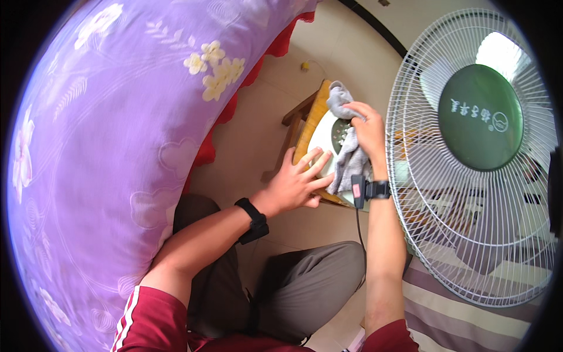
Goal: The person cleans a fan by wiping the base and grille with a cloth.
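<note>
A grey cloth (349, 165) is pinched in the fingers of my right hand (368, 127), bunched above the hand and hanging down below it. Partly under the cloth is a white fan base (320, 137) with a dark green control panel (338, 128) bearing small buttons. My left hand (301, 178) lies with fingers spread at the near left side of the base, its fingertips over the white surface. The base rests on a wooden stool (313, 115) with a yellowish top. Just right of my right forearm stands the round fan grille (407, 127) with a green centre disc (481, 116).
A purple flowered bed cover (118, 110) with a red frill (222, 112) bulges along the left. A striped cloth surface (440, 303) lies at lower right beneath the grille. A cable (358, 229) hangs from my right wrist strap. Beyond the stool, a small yellow object (305, 67) lies on the tiled floor (334, 44).
</note>
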### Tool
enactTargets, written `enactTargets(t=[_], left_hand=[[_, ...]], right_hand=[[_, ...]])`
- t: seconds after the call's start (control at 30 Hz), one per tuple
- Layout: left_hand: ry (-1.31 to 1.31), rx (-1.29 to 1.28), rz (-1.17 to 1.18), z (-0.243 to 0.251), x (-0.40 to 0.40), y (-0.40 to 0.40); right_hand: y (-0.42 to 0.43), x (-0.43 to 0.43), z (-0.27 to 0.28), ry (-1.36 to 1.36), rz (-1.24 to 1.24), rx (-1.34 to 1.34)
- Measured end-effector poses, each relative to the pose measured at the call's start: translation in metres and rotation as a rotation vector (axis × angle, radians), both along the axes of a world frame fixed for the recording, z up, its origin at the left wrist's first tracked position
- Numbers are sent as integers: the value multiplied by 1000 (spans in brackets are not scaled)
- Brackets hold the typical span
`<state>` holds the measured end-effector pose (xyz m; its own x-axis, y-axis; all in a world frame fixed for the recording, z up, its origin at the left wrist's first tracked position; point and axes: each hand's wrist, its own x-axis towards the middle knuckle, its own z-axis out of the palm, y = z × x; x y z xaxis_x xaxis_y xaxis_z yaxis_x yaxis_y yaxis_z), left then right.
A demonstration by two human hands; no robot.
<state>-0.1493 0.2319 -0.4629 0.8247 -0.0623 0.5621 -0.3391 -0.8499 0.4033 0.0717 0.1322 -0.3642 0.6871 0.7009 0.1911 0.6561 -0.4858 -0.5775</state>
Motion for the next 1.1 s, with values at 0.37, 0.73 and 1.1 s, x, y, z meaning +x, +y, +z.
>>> enactTargets(t=[0.37, 0.73, 1.1], left_hand=[[24, 65, 3, -7, -1, -1], [36, 109, 28, 10, 1, -5], [137, -51, -78, 21, -3, -2]], right_hand=[[-57, -132, 26, -250, 104, 75], [-185, -165, 16, -121, -659, 528], [-175, -129, -16, -173, -722, 461]])
